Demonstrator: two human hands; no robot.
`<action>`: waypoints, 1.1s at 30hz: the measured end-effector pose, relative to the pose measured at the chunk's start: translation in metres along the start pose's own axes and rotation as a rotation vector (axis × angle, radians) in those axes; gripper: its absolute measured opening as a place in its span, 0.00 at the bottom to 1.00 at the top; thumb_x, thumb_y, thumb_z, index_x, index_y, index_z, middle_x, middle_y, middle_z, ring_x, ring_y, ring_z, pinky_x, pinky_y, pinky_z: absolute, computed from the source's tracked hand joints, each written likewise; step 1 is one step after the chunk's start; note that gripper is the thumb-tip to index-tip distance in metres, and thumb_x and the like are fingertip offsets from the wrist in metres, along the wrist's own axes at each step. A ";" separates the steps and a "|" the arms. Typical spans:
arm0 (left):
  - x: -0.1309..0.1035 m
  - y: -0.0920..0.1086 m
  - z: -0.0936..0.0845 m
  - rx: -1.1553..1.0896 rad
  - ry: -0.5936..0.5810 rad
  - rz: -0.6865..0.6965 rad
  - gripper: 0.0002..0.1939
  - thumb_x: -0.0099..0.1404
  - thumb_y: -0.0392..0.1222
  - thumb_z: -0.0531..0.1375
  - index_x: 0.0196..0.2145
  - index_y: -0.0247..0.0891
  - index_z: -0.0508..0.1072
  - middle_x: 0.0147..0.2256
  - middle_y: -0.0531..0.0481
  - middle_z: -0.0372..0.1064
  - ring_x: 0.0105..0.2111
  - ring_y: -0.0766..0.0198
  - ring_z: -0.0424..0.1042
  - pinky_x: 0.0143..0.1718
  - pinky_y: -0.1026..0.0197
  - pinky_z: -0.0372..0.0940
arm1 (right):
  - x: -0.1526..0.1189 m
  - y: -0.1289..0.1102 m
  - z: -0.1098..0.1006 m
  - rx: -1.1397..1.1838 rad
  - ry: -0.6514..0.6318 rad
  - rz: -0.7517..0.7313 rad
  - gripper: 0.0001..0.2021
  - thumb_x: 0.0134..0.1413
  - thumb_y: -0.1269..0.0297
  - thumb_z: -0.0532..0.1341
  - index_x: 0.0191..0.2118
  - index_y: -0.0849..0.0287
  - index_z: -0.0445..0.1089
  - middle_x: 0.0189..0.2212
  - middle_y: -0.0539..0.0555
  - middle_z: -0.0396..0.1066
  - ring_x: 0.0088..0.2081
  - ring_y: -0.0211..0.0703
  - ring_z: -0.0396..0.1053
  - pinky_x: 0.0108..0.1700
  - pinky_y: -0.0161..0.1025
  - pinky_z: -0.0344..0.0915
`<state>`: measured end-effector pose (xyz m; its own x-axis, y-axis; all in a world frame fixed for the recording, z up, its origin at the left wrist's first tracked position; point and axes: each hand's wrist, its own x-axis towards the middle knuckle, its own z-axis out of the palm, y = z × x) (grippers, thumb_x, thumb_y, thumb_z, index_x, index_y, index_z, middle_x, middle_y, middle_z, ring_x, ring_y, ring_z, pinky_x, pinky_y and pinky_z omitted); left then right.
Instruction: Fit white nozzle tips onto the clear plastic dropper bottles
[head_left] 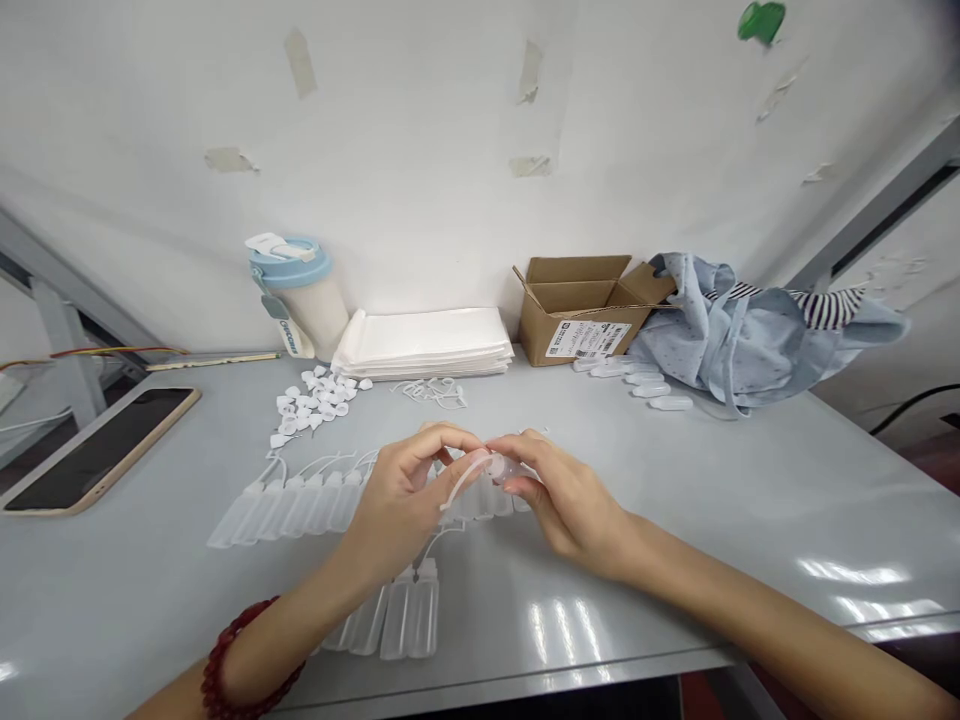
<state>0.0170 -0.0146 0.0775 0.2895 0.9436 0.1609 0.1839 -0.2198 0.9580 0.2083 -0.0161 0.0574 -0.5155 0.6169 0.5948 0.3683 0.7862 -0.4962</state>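
My right hand [574, 500] is closed around a small translucent plastic bottle [511, 468], its neck pointing left. With thumb and forefinger, my left hand [405, 490] pinches a thin white strap [459, 482] at the bottle's neck; the exact grip there is partly hidden. The strap's free end curves down over my left thumb. Under and beside both hands lies a row of similar bottles [277, 510] with caps and straps. A second group of bottles [410, 612] lies nearer the table's front edge, partly behind my left forearm.
White caps [311, 402] lie piled behind the row, beside loose straps [435, 390]. Farther back stand a blue-lidded cup [304, 290], stacked white sheets [427, 340], and an open carton [577, 315]. Loose bottles [649, 388] lie near blue cloth [742, 340]. A phone [105, 445] lies left.
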 end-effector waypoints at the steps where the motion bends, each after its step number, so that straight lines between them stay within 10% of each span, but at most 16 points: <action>1: 0.000 0.001 0.000 0.045 0.016 0.040 0.07 0.65 0.44 0.59 0.32 0.42 0.75 0.33 0.51 0.71 0.35 0.61 0.68 0.37 0.60 0.62 | 0.001 -0.002 -0.001 0.046 0.002 0.046 0.12 0.65 0.71 0.49 0.53 0.56 0.57 0.34 0.54 0.69 0.33 0.42 0.66 0.34 0.39 0.67; 5: -0.001 0.006 0.000 0.183 0.045 0.202 0.06 0.64 0.42 0.59 0.34 0.42 0.76 0.34 0.50 0.73 0.40 0.58 0.67 0.43 0.56 0.62 | 0.001 -0.008 -0.004 0.269 -0.020 0.247 0.10 0.66 0.69 0.50 0.50 0.55 0.60 0.36 0.54 0.71 0.34 0.40 0.70 0.34 0.38 0.66; 15: 0.001 0.009 -0.002 0.136 -0.059 0.083 0.10 0.65 0.45 0.60 0.27 0.44 0.76 0.27 0.53 0.72 0.38 0.58 0.68 0.42 0.56 0.62 | 0.002 -0.010 0.000 0.673 -0.022 0.449 0.11 0.65 0.58 0.53 0.49 0.55 0.63 0.31 0.51 0.69 0.35 0.40 0.67 0.38 0.40 0.64; 23: 0.000 0.005 -0.002 0.471 0.190 0.606 0.07 0.63 0.33 0.60 0.38 0.41 0.75 0.35 0.48 0.73 0.38 0.59 0.68 0.39 0.57 0.65 | 0.008 -0.005 -0.001 1.287 0.014 0.674 0.10 0.59 0.58 0.61 0.41 0.59 0.72 0.28 0.51 0.72 0.31 0.37 0.69 0.40 0.37 0.64; 33: -0.002 -0.001 0.000 0.640 -0.036 0.770 0.25 0.64 0.39 0.62 0.57 0.37 0.60 0.52 0.38 0.67 0.54 0.50 0.62 0.52 0.47 0.64 | 0.014 -0.006 -0.004 1.384 0.004 0.733 0.10 0.57 0.60 0.63 0.40 0.60 0.73 0.34 0.56 0.76 0.39 0.44 0.73 0.42 0.39 0.65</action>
<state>0.0165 -0.0169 0.0763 0.5687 0.4827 0.6660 0.4028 -0.8694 0.2862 0.2018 -0.0125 0.0713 -0.5465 0.8370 -0.0267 -0.4431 -0.3160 -0.8389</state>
